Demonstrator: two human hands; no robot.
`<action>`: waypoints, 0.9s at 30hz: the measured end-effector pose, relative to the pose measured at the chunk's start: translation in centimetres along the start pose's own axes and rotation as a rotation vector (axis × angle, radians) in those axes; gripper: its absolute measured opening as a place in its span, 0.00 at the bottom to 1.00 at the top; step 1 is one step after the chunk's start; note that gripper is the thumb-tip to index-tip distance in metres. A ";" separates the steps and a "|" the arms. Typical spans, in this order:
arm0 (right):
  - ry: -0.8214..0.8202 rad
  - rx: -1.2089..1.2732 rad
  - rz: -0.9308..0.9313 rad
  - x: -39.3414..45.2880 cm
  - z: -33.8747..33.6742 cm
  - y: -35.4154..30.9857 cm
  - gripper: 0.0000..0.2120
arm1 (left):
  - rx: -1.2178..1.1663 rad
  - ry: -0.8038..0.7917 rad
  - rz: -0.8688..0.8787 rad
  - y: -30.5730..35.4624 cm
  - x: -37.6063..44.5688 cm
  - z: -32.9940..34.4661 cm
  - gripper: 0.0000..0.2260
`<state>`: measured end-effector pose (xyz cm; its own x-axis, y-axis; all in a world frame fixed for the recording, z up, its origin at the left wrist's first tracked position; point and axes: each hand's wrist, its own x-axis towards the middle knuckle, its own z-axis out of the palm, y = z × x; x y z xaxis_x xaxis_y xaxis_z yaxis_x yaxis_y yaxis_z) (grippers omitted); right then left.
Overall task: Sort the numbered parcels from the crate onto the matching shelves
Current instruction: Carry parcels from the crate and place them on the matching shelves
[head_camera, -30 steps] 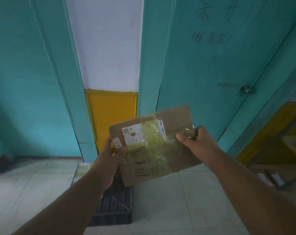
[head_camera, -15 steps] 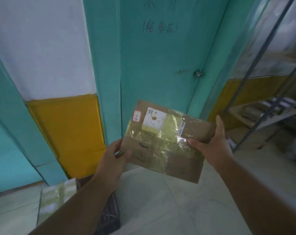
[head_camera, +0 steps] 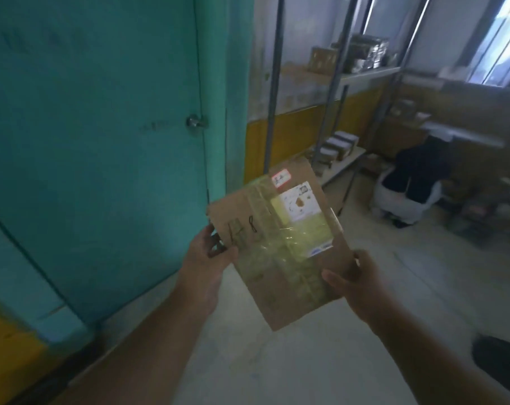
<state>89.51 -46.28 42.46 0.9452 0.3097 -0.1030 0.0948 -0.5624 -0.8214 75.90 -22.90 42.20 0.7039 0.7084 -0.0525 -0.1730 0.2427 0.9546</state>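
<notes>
**Parcel held in both hands**

A flat brown parcel (head_camera: 280, 244), taped and labelled, is held tilted in mid-air above the floor (head_camera: 277, 361). The left hand (head_camera: 210, 258) pinches its 9 o'clock edge, fingers curled behind. The right hand (head_camera: 353, 285) grips its 4 o'clock corner, thumb on top. Metal shelves (head_camera: 347, 83) with boxes stand at 1 o'clock; a teal door (head_camera: 102, 127) at 10 o'clock.
</notes>
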 end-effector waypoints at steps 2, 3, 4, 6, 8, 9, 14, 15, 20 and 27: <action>0.006 -0.013 0.034 2.3 -3.7 1.3 0.18 | 0.054 -0.129 -0.046 -1.3 1.3 5.3 0.26; -0.008 -0.017 0.058 3.7 -5.1 2.1 0.17 | 0.098 -0.168 -0.077 -2.2 2.1 7.6 0.29; -0.018 -0.028 0.085 5.0 -6.3 2.8 0.17 | 0.151 -0.198 -0.091 -3.3 2.9 9.8 0.33; -0.032 -0.021 0.123 7.6 -8.3 3.8 0.21 | 0.266 -0.252 -0.097 -5.1 4.5 13.9 0.36; 0.003 0.014 0.139 10.6 -10.0 4.7 0.22 | 0.341 -0.257 -0.093 -6.7 6.4 17.5 0.33; 0.017 0.031 0.136 12.3 -11.0 5.0 0.21 | 0.352 -0.250 -0.090 -7.3 7.6 19.1 0.31; 0.062 0.094 0.119 22.7 -16.1 7.6 0.24 | 0.469 -0.401 -0.079 -11.8 14.9 27.3 0.27; 0.088 0.093 0.136 24.8 -17.3 8.3 0.24 | 0.481 -0.457 -0.090 -12.7 16.4 29.3 0.29; 0.196 -0.014 0.201 33.4 -24.6 10.7 0.19 | 0.530 -0.671 -0.150 -15.3 22.9 40.7 0.34; 0.328 -0.075 0.149 44.9 -34.2 16.9 0.42 | 0.547 -0.735 -0.086 -21.2 30.6 56.4 0.32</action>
<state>144.25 -68.09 43.11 0.9991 -0.0352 -0.0231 -0.0404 -0.6414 -0.7661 139.95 -43.76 36.94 0.9924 0.0576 -0.1088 0.1184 -0.2048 0.9716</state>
